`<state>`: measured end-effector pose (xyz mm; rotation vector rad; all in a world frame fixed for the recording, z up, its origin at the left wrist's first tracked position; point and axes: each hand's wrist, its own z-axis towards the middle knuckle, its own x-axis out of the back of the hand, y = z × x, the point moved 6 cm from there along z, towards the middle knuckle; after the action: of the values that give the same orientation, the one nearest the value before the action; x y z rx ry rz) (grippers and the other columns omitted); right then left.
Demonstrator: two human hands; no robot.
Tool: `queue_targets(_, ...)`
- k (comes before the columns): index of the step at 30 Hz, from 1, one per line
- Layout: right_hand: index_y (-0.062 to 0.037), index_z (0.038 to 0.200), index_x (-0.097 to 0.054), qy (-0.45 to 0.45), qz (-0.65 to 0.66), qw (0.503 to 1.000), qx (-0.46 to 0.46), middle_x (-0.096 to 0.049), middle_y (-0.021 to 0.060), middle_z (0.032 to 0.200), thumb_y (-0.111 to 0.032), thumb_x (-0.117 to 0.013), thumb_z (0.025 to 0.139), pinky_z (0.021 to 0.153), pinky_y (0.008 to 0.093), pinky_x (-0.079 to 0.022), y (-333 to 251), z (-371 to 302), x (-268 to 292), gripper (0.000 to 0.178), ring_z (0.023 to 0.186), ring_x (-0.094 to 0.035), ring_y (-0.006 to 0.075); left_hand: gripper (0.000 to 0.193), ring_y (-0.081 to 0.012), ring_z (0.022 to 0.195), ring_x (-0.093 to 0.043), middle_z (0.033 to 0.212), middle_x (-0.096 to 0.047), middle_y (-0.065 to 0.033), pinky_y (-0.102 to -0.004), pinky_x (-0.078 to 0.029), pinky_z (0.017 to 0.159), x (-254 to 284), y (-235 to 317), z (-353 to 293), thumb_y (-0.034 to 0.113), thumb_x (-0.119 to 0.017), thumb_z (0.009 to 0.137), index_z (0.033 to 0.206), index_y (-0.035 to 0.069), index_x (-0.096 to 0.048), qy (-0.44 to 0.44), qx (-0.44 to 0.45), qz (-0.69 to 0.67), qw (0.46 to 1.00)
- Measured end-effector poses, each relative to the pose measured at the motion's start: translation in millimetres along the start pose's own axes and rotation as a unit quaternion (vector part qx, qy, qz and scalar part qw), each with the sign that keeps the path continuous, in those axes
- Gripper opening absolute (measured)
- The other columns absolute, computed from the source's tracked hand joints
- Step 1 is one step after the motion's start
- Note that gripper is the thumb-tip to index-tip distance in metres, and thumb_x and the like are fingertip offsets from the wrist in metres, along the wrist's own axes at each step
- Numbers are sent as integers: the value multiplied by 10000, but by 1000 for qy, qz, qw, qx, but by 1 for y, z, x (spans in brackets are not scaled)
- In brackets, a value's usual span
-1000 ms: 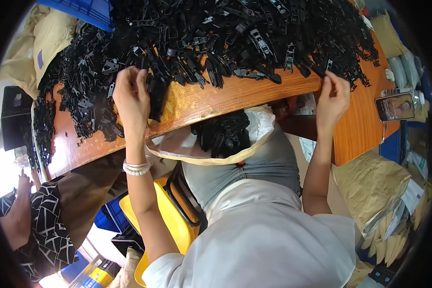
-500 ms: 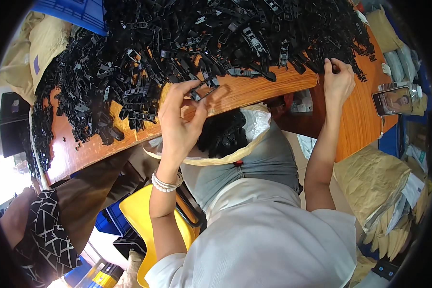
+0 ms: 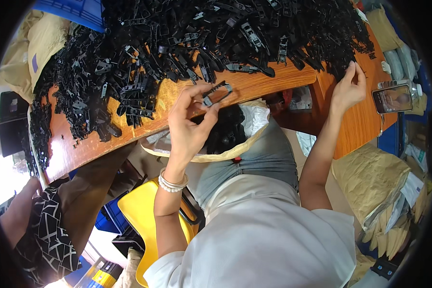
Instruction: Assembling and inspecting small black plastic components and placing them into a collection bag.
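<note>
Between the thumb and fingers of my left hand (image 3: 191,117) is a narrow, frame-shaped black plastic part (image 3: 218,95), held above the table's front edge. My right hand (image 3: 349,92) is at the right end of the table, by a heap of smaller black pieces (image 3: 343,45). Its thumb and fingertips are pinched together; whatever they hold, if anything, is too small to make out. A large pile of black plastic parts (image 3: 197,33) covers the far side of the table. On my lap, below my left hand, sits a paper bag (image 3: 211,157) with a white lining, partly filled with black parts (image 3: 228,134).
The wooden table (image 3: 269,85) has a stepped front edge. A phone (image 3: 392,100) stands at its right end. A blue crate (image 3: 79,12) is at the back left. A yellow chair (image 3: 141,211) and another person's arm (image 3: 19,211) are on the left, and brown sacks (image 3: 369,185) on the right.
My left hand has moved slightly right and toward me with the black plastic part, away from the pile. My right hand has shifted right along the heap of small pieces.
</note>
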<state>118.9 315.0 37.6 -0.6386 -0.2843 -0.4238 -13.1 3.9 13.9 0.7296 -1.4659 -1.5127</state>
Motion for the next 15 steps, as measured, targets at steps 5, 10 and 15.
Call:
queue_targets(5,34,891,-614,-328,413,839,-138,-600,70,784,-2,-554,812,610,204,-456,-90,-38,-10,106,653,-553,95,336,-48,721,-513,892,-530,-40,-162,-425,626,-5,7,-2,-117,-605,698,1018,-48,-530,-62,57,-125,989)
queue_targets(10,10,778,-628,-434,471,762,94,-529,34,692,26,-666,664,526,214,-375,-169,-75,-2,121,631,-495,105,366,-64,597,-537,793,-579,-62,-168,-435,537,-13,12,-9,-108,-633,683,1031,-74,-527,-101,98,-242,960)
queue_targets(15,6,802,-640,-453,455,754,136,-526,46,723,-31,-699,644,551,223,-377,-175,-84,-3,173,676,-505,127,361,-99,545,-549,751,-606,-94,-186,-438,484,-7,8,-14,-83,-653,672,1012,-84,-532,-80,116,-250,958)
